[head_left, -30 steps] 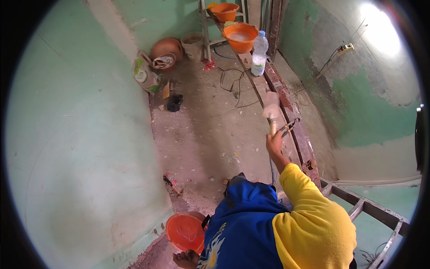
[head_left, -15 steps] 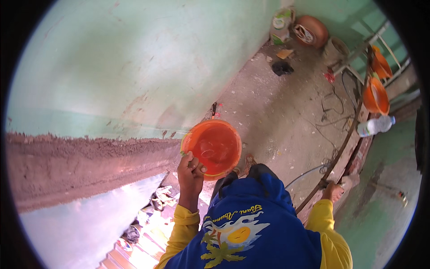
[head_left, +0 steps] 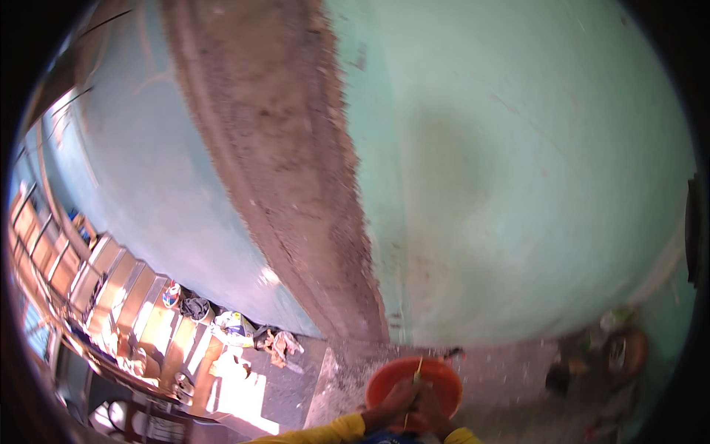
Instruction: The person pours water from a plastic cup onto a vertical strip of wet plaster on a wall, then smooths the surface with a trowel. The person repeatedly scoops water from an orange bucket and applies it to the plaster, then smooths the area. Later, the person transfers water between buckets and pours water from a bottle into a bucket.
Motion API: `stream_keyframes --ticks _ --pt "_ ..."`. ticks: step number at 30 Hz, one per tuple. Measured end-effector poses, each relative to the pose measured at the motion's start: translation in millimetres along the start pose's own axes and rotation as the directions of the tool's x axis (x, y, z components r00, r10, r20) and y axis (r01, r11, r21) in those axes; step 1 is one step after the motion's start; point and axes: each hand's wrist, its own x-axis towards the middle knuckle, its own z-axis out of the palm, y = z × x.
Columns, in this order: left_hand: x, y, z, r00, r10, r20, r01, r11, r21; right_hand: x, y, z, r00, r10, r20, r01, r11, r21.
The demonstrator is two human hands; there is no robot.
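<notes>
An orange bucket [head_left: 452, 379] is at the lower middle, just in front of me. Its thin yellowish handle [head_left: 421, 364] stretches across the opening, with a green grip partly covered by fingers. Over the bucket, my left hand [head_left: 398, 399] is closed around the handle's grip. Pressed close beside it, my right hand [head_left: 432, 411] is closed at the same handle. Shadow and the overlapping hands hide some of the fingers. What lies in the bucket is hidden too.
A rough brown plaster strip [head_left: 277, 163] runs down the wall corner between pale blue and green [head_left: 510, 185] faces. Sunlit stairs [head_left: 140, 296] with a railing descend at left. Bags and rags [head_left: 281, 346] lie near the wall; a dark bundle [head_left: 558, 379] lies on the right.
The view has swung up and left toward the wall corner and stairs. My right hand has left the wooden edge at right and joined my left hand at the bucket's handle.
</notes>
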Motion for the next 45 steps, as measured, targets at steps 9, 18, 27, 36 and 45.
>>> stream_keyframes --ticks 9,18,27,36,45 --pt "-37.1 9.4 -56.1 1.0 0.018 -0.004 -0.018 0.91 -0.415 85.1 -114.5 -9.4 0.867 -0.408 0.286 0.491 0.799 -0.347" --pt "-58.6 17.9 -133.2 0.939 0.074 -0.335 -0.242 0.835 -0.495 286.9 -294.1 -63.5 0.771 -0.6 0.214 0.637 0.717 -0.284" --pt "-100.8 13.3 -193.6 0.787 0.054 -0.614 -0.463 0.709 -0.531 482.5 -586.4 -124.8 0.571 -0.82 -0.034 0.757 0.542 -0.365" --pt "-131.6 -9.2 -231.2 0.684 0.002 -0.729 -0.578 0.611 -0.54 516.9 -656.9 -112.1 0.564 -0.825 -0.028 0.751 0.527 -0.398" --pt "-145.0 -24.2 -253.8 0.65 -0.024 -0.759 -0.61 0.58 -0.541 386.6 -426.1 -32.3 0.66 -0.718 0.223 0.739 0.564 -0.369"
